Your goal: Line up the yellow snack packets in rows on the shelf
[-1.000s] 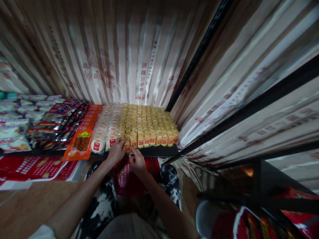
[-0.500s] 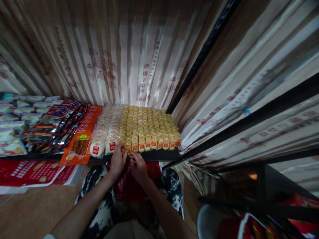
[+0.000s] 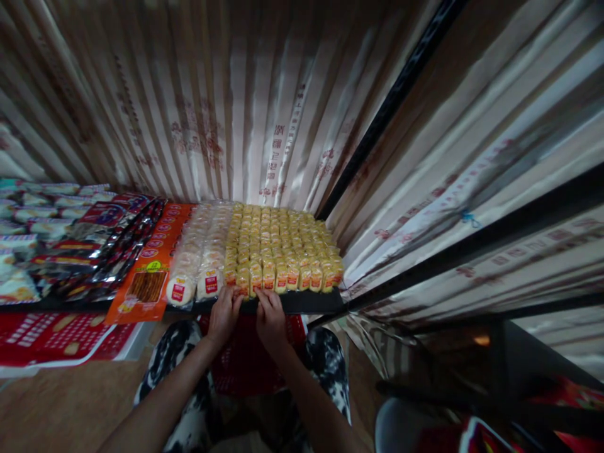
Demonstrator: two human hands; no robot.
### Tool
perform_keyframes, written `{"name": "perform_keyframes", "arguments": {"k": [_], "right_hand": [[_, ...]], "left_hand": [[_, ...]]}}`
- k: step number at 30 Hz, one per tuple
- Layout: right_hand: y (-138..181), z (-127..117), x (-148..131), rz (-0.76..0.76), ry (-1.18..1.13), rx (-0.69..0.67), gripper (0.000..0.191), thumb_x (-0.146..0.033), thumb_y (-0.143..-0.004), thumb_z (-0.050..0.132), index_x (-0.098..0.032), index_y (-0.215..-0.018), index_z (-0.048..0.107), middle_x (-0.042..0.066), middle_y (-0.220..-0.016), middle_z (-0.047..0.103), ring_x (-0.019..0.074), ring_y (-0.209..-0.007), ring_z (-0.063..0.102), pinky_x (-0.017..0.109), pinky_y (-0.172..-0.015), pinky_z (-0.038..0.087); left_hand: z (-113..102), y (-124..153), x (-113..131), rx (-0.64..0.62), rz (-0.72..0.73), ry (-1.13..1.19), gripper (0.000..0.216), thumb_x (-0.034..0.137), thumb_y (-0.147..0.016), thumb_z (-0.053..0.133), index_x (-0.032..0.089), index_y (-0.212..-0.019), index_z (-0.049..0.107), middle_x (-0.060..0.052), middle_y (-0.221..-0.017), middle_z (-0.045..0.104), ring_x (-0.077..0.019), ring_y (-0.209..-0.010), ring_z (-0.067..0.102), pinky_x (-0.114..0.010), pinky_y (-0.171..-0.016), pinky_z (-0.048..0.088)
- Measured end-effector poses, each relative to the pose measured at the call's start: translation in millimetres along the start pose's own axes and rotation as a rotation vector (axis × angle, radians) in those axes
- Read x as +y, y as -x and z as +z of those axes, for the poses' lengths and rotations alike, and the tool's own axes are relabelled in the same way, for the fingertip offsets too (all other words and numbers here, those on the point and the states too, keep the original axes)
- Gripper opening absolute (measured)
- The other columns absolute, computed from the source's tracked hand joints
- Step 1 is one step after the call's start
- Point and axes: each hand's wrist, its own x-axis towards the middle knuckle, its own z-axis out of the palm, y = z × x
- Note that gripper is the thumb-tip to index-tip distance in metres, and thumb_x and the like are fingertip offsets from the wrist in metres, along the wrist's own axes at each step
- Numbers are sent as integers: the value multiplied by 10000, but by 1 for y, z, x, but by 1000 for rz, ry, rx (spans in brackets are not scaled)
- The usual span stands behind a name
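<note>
Left hand: at front of yellow packs; pinched or loose, cannot tell.
Right hand: same row; likewise unclear.
Yellow packs: twelve to two o'clock, on black shelf.
White packs: eleven o'clock.
Shelf edge: uneven push might tip front packs off.

Over the tops of the yellow packets at the centre of the frame, open room is left for a hand to pass. Behind them the way is closed by the pleated curtain, and right of centre it is crossed by a slanting black post. Their left side is hemmed in by white packets. A narrow front strip of the shelf is left bare beside the right hand; below, passage is obstructed by a red basket.
</note>
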Motion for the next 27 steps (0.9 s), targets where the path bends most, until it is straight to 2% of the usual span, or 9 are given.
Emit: {"name": "perform_keyframes", "arguments": {"k": [4, 8, 12, 15, 17, 20, 27], "right_hand": [[-15, -5, -14, -133, 116, 24, 388, -152, -899, 362, -197, -1235, 550, 99, -1215, 554, 216, -1171, 442, 415, -993, 383], [-30, 5, -25, -193, 194, 18, 362, -180, -901, 383, -199, -1204, 579, 104, -1354, 459, 246, -1284, 327, 439, -1019, 349], [-23, 21, -26, -240, 187, -19, 377, -173, -905, 369, -210, -1226, 564, 79, -1326, 506, 241, -1267, 343, 442, -1008, 362], [-13, 28, -23, -242, 177, -55, 399, -179, -905, 370, -152, -1278, 511, 101, -1300, 533, 239, -1251, 362, 441, -999, 380], [-10, 30, -21, -239, 181, -75, 415, -177, -901, 370, -124, -1295, 488, 117, -1302, 529, 241, -1253, 363, 450, -1002, 383], [-11, 30, -18, -253, 190, -89, 424, -171, -893, 382, -125, -1303, 478, 120, -1311, 521, 239, -1260, 369, 459, -1012, 381], [-12, 29, -14, -281, 186, -89, 424, -173, -899, 393, -152, -1317, 458, 112, -1311, 521, 226, -1271, 378, 459, -1022, 386]], "left_hand": [[3, 5, -4, 28, 23, 23, 243, 243, -895, 377, 175, -1004, 583, -67, -966, 604, -186, -953, 592, -356, -864, 505], [4, 10, -8, 67, 26, 101, 306, 206, -897, 338, 182, -1044, 606, -76, -1057, 585, -178, -1028, 571, -361, -932, 482], [2, 14, -10, 64, 46, 180, 292, 202, -893, 367, 192, -1083, 589, -75, -1098, 576, -162, -1019, 578, -342, -922, 493], [0, 17, -10, 113, 42, 65, 306, 207, -891, 372, 175, -1104, 589, -104, -1127, 564, -181, -1027, 567, -365, -910, 497], [0, 19, -10, 164, 29, -31, 328, 207, -893, 363, 156, -1137, 575, -126, -1159, 559, -206, -1079, 539, -404, -936, 475], [3, 18, -10, 172, 75, -107, 370, 185, -901, 329, 130, -1218, 512, -147, -1215, 549, -226, -1165, 488, -448, -980, 431], [14, 12, -11, 210, 43, -125, 403, 201, -895, 352, 119, -1279, 442, -185, -1331, 452, -266, -1289, 373, -492, -1006, 391]]}}
